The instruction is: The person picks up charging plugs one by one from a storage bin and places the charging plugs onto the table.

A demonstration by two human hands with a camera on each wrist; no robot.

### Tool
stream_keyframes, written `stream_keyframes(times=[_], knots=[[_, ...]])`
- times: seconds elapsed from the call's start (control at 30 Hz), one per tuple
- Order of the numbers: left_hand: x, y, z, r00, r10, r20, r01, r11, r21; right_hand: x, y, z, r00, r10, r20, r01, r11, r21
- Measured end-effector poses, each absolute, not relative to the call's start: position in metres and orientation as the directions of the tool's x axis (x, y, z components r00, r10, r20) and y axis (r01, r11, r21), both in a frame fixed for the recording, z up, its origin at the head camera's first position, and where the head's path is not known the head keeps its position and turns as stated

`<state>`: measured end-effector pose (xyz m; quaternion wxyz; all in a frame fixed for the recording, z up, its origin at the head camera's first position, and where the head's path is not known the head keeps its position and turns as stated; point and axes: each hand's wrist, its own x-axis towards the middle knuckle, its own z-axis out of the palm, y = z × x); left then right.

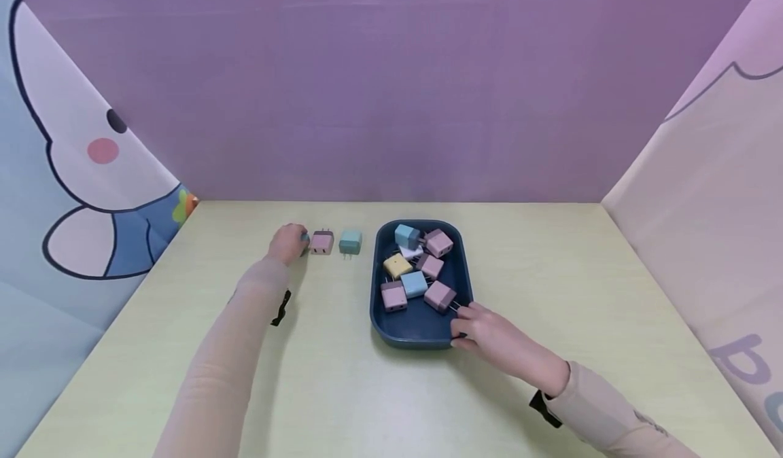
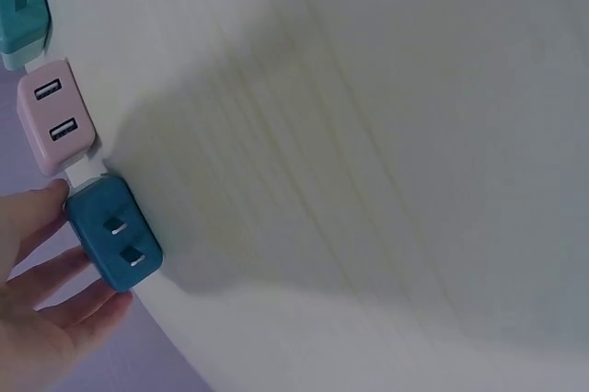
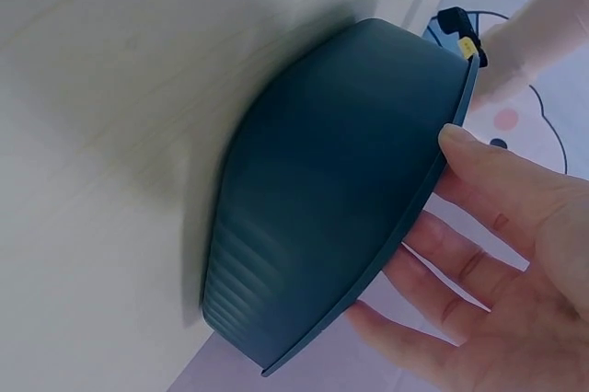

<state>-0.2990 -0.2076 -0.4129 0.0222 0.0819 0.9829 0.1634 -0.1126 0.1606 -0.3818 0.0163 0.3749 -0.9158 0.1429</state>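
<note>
My left hand (image 1: 286, 243) is at the left end of a short row on the table, pinching a blue plug-in charger (image 2: 115, 232) between thumb and fingers. In the left wrist view its two prongs face the camera. Beside it stand a pink USB charger (image 1: 321, 242) and a teal charger (image 1: 351, 242). On the right, a dark blue tray (image 1: 419, 342) holds several loose pink and blue chargers, a yellow charger (image 1: 397, 266) and a white one (image 1: 411, 251). My right hand (image 1: 492, 342) grips the tray's rim at the near right corner, thumb outside, fingertips over the edge.
The pale wooden table (image 1: 330, 390) ends at a purple backdrop (image 1: 391, 104). Printed cloth panels, one with a cartoon figure (image 1: 79, 152), stand at left and right. A black strap (image 1: 544, 409) shows at the right wrist.
</note>
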Motion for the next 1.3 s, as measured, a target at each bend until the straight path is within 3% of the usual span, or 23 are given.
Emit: stream_keyframes(times=[0.83,1.3], knots=[[-0.301,-0.184,-0.381,-0.98,0.171,-0.104,0.138,0.954,0.265,-0.113,0.161,-0.385,-0.715,-0.682,0.15,-0.696,0.676,-0.242],[-0.296,-0.162,-0.365,-0.961,0.265,-0.08,0.244,0.947,0.207,-0.113,0.161,-0.386,-0.706,-0.686,0.176,-0.707,0.669,-0.228]])
